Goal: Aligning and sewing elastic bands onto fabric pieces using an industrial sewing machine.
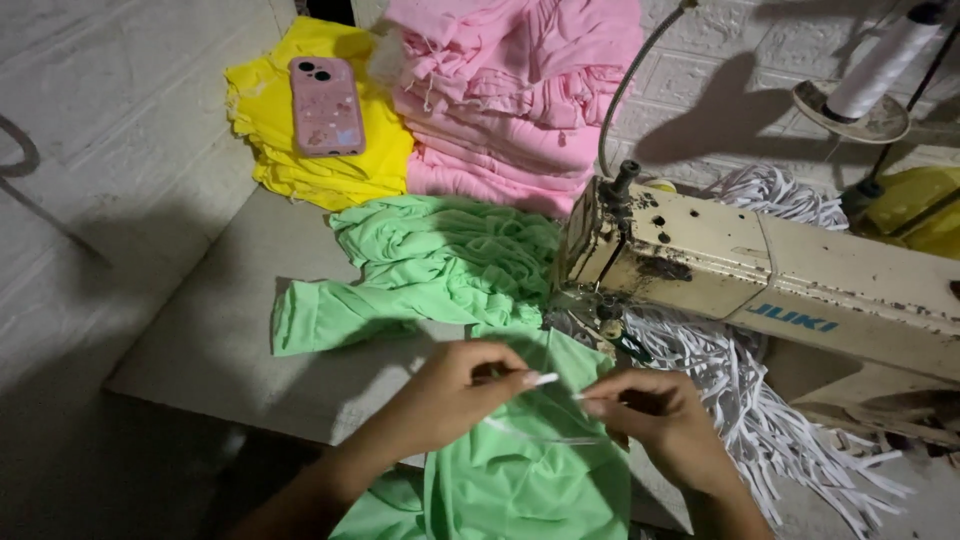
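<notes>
Hands, left point(455, 390) and right point(650, 410), pinch white elastic strip point(540, 436) over green fabric point(530, 480).

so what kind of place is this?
Probably a small garment sewing workshop. An industrial sewing machine sits on the table, cut fabric is stacked in pink, yellow and green piles, and both hands work a thin white strip over green cloth.
</notes>
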